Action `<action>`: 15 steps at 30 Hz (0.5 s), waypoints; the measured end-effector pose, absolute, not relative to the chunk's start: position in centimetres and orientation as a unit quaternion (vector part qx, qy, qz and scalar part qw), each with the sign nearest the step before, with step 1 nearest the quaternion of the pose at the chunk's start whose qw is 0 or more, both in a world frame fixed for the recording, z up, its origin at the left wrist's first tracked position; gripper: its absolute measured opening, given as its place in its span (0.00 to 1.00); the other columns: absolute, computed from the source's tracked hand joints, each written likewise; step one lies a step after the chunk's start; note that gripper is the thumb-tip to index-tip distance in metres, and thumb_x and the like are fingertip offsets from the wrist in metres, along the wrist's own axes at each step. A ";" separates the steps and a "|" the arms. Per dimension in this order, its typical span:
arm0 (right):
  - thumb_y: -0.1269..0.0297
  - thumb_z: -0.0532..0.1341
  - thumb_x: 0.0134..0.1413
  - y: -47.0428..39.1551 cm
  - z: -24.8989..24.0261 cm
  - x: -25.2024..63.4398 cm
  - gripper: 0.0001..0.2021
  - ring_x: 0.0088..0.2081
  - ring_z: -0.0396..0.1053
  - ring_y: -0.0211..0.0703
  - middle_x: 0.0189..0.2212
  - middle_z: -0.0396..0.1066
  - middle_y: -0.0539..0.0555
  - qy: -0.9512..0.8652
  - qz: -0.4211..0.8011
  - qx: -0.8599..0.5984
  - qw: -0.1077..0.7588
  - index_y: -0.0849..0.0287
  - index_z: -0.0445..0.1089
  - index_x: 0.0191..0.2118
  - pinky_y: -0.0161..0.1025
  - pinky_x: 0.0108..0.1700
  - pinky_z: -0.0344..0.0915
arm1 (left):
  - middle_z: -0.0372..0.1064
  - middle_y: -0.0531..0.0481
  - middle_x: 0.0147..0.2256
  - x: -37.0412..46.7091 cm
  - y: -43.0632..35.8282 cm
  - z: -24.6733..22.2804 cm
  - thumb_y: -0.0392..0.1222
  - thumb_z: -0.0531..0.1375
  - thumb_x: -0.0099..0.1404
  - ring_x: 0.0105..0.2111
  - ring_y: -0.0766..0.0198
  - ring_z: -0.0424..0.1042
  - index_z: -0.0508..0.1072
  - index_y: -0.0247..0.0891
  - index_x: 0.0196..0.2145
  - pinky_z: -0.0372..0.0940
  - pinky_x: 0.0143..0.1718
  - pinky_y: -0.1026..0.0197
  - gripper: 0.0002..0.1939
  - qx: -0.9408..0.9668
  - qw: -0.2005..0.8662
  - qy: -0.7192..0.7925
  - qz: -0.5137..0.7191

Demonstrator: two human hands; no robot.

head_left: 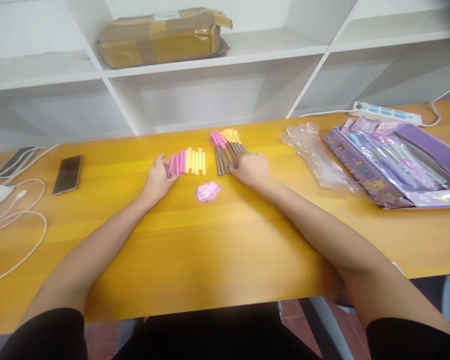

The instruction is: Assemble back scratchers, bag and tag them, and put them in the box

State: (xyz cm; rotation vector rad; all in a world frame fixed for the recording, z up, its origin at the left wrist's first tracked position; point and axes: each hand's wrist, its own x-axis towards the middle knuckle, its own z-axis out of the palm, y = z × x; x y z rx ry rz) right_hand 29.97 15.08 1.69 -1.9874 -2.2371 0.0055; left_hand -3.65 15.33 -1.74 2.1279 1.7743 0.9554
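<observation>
Your left hand (159, 179) is curling at pink cylinders (182, 161), right hand (252, 168) at grey rods (219, 161), grips unclear; purple cardboard box (364, 170) holding pastel pens (401, 161).

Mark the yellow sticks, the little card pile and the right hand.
Yellow sticks (196, 163): head view, on a middle stick.
Card pile (209, 190): head view, on its top card.
Right hand (252, 168): head view, on its back.

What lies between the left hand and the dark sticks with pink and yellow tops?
In the head view, a row of short pink sticks, then yellow sticks, lies between the left hand and the dark sticks.
</observation>
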 end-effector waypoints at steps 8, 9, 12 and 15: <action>0.59 0.61 0.64 15.0 2.0 30.1 0.11 0.34 0.70 0.48 0.35 0.78 0.61 -0.699 0.053 -0.682 0.209 0.59 0.73 0.34 0.42 0.38 0.57 | 0.78 0.40 0.50 -3.9 15.7 -1.7 0.33 0.64 0.63 0.44 0.53 0.79 0.59 0.33 0.71 0.72 0.57 0.46 0.41 0.685 0.120 0.629 0.347; 0.59 0.60 0.65 14.9 1.6 30.0 0.10 0.34 0.69 0.46 0.34 0.77 0.60 -0.696 0.060 -0.672 0.248 0.58 0.71 0.34 0.41 0.37 0.57 | 0.78 0.42 0.48 -4.1 15.9 -1.8 0.33 0.64 0.64 0.44 0.53 0.79 0.60 0.33 0.71 0.72 0.57 0.46 0.39 0.678 0.122 0.634 0.353; 0.58 0.56 0.68 14.8 0.2 29.6 0.10 0.32 0.64 0.43 0.29 0.70 0.53 -0.679 0.101 -0.633 0.358 0.55 0.65 0.34 0.39 0.38 0.58 | 0.76 0.45 0.42 -4.7 16.5 -2.0 0.35 0.60 0.67 0.42 0.52 0.77 0.65 0.35 0.67 0.72 0.54 0.46 0.32 0.651 0.128 0.648 0.375; 0.56 0.55 0.69 14.3 -0.9 28.9 0.11 0.29 0.60 0.41 0.25 0.62 0.48 -0.662 0.172 -0.578 0.445 0.53 0.60 0.35 0.38 0.38 0.60 | 0.74 0.46 0.39 -5.1 16.5 -1.9 0.37 0.55 0.72 0.42 0.52 0.76 0.70 0.39 0.61 0.72 0.52 0.48 0.21 0.658 0.115 0.632 0.393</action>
